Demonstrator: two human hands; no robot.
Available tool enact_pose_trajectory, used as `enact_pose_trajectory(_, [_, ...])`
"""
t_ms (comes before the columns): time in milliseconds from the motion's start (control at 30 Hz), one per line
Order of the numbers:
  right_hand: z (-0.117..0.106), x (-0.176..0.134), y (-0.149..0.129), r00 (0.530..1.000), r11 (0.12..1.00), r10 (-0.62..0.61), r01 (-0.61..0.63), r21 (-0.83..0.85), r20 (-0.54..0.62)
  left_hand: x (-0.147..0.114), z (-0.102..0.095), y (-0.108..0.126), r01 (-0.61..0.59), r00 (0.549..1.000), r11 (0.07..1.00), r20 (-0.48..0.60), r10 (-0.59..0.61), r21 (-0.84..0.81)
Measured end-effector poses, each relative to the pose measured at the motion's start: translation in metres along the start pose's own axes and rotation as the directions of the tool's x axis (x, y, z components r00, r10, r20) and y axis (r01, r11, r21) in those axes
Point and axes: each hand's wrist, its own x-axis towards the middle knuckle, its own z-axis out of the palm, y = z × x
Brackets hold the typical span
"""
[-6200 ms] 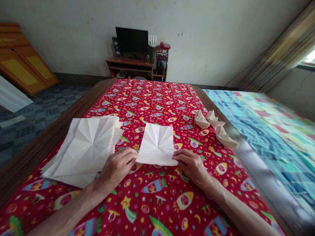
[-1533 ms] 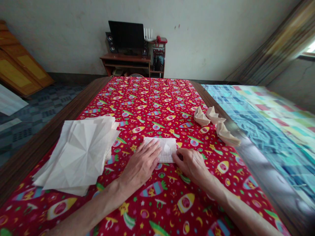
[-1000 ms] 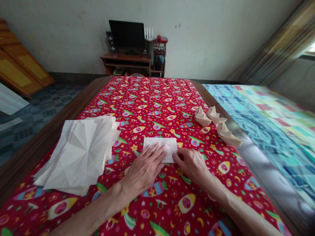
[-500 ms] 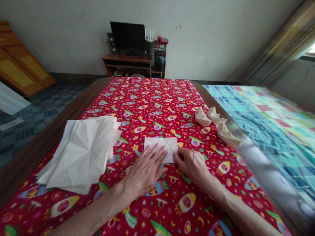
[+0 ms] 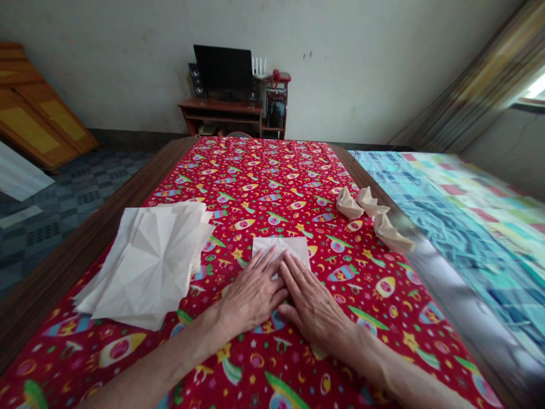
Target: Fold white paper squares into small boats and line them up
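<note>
A small folded sheet of white paper point(image 5: 293, 245) lies flat on the red patterned cloth in front of me. My left hand point(image 5: 255, 292) rests on its left part, palm down with the fingers stretched out. Over the right part lies my right hand point(image 5: 313, 298), also flat, its fingertips touching or overlapping the left fingers. Both hands cover the near part of the paper. To the left is a pile of larger creased white sheets point(image 5: 149, 261), the top one marked with fold lines that spread from its middle.
Several folded paper shapes point(image 5: 349, 203) stand near the right edge of the red tablecloth point(image 5: 272, 193). Beyond the table are a desk with a monitor point(image 5: 223, 68) and a red telephone point(image 5: 280, 76). A bed point(image 5: 426, 199) adjoins on the right; a wooden cabinet point(image 5: 42, 108) stands left.
My right hand has moved left from the paper's right edge onto it, its curled fingers now laid flat beside the left ones. My left hand stays on the paper. The view has shifted slightly.
</note>
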Motion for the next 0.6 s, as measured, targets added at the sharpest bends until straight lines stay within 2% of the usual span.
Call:
enact_pose_trajectory(100, [-0.004,-0.01,0.007,0.998,1.0,0.0,0.0,-0.004,0.068,0.001,-0.001,-0.001,0.002,1.0,1.0,-0.011,-0.002,-0.008])
enact_pose_trajectory(267, [-0.017,-0.026,0.019,0.993,0.999,-0.029,0.031,-0.015,0.113,-0.004,-0.003,-0.005,-0.018,0.999,1.0,-0.027,0.018,0.0])
enact_pose_trajectory(433, [-0.024,-0.033,0.025,0.987,0.999,-0.027,0.032,-0.028,0.161,-0.021,-0.008,-0.009,0.019,1.0,0.999,-0.023,-0.018,0.044])
enact_pose_trajectory(600, [-0.025,-0.037,0.026,0.988,0.997,-0.015,0.027,-0.074,0.153,-0.045,-0.014,-0.017,0.061,0.998,0.993,0.019,-0.063,0.103])
